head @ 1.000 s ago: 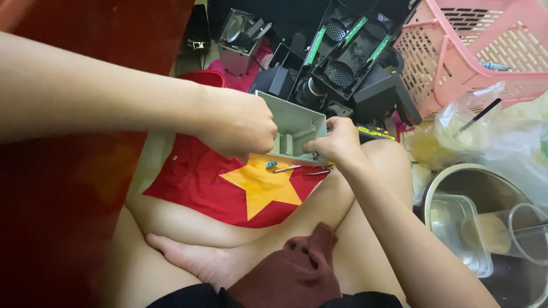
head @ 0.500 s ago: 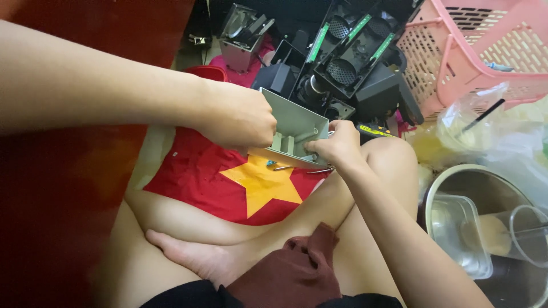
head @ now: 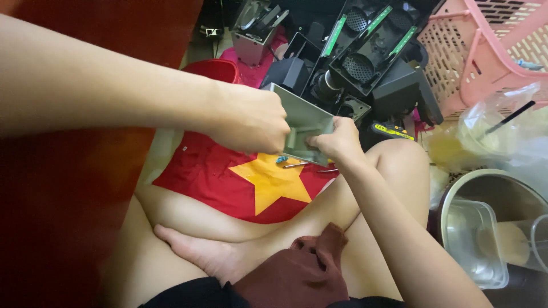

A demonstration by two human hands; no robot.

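The person sits cross-legged on the floor, both hands closed on a small grey metal casing [head: 301,122] held just above a red cloth with a yellow star [head: 268,182] spread over the lap. The left hand [head: 251,122] wraps around the casing's left edge, fingers curled tight; the right hand [head: 337,140] pinches its lower right corner, fingertips pressed in at what looks like a seam or slot. A judgement from the grip: this is the prying or pulling-apart stage of taking the casing to pieces. A few small loose parts [head: 297,164], maybe screws, lie on the cloth directly below. Freeing the piece calls for a steady counter-hold by the left hand and a careful pull by the right, kept over the cloth so bits do not scatter. Behind are black electronic housings [head: 365,63] and a pink basket [head: 485,51].
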